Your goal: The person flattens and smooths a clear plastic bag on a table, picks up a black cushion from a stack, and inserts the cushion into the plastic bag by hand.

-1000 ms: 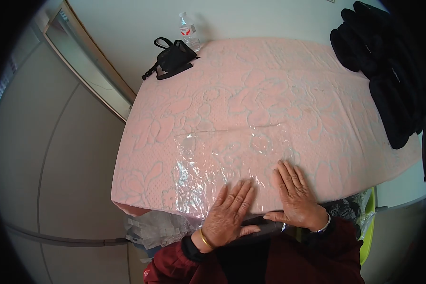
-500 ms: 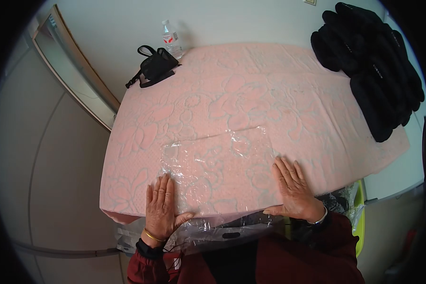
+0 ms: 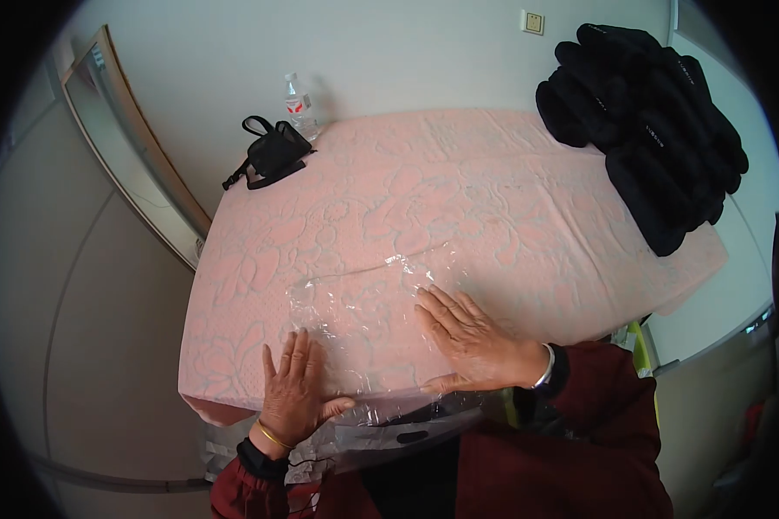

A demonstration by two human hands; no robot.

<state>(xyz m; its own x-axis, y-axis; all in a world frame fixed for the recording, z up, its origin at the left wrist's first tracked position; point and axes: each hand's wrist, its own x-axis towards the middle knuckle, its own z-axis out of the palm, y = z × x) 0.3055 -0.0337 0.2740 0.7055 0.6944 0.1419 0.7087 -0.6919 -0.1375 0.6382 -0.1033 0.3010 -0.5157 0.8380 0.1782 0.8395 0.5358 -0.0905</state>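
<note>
A clear plastic bag (image 3: 368, 303) lies on the pink patterned cloth (image 3: 260, 233) over the table, its lower end hanging past the front edge. My left hand (image 3: 294, 394) rests on the bag's left side, fingers stretched out and thumb pointing right. Across the bag's right part lies my right hand (image 3: 472, 346), palm down with fingers extended. Neither hand grips anything. Part of the bag is hidden under the hands. At the hanging end, a dark oval handle hole (image 3: 413, 438) shows.
Several stacked black padded items (image 3: 658, 138) with small white lettering sit at the back right. A small black bag (image 3: 273, 151) and a water bottle (image 3: 299, 108) are at the back left. A framed mirror (image 3: 130, 138) leans on the left. A yellow-green container (image 3: 640, 350) stands below the right edge.
My right hand has slid left across the plastic bag, from its right edge toward the middle. The left hand stays nearly in place. The camera view has shifted slightly.
</note>
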